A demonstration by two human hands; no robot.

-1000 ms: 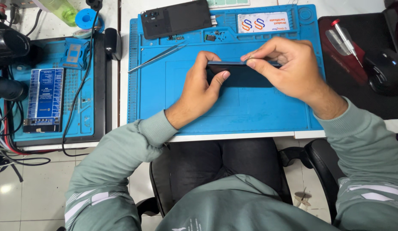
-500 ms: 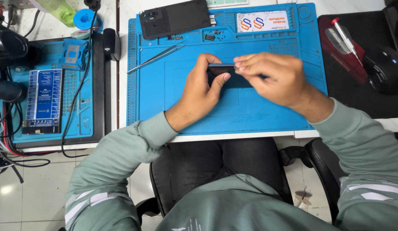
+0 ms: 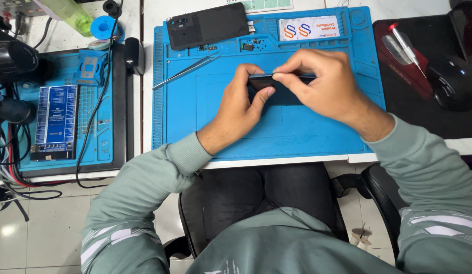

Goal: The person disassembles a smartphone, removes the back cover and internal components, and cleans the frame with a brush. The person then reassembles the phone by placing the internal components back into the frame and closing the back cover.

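Note:
A dark phone body [image 3: 276, 81] stands tipped on its long edge over the blue work mat [image 3: 205, 122]. My left hand [image 3: 241, 104] grips its left end with thumb and fingers. My right hand [image 3: 322, 86] closes over the top edge and right part, hiding most of it. Behind the hands, the phone's black back cover [image 3: 208, 25] lies flat at the mat's far edge. Metal tweezers [image 3: 185, 71] rest to the left of my left hand, apart from it.
A white card [image 3: 309, 28] lies at the mat's far right. A dark red pad with a screwdriver [image 3: 406, 43] and a black mouse [image 3: 451, 83] sit right. Left: a second blue mat with a circuit tester board [image 3: 56, 122], cables, solder spool [image 3: 101, 28].
The phone has been tilted up from lying flat onto its edge. My right hand has slid left over its top edge, and both hands have shifted slightly away from me.

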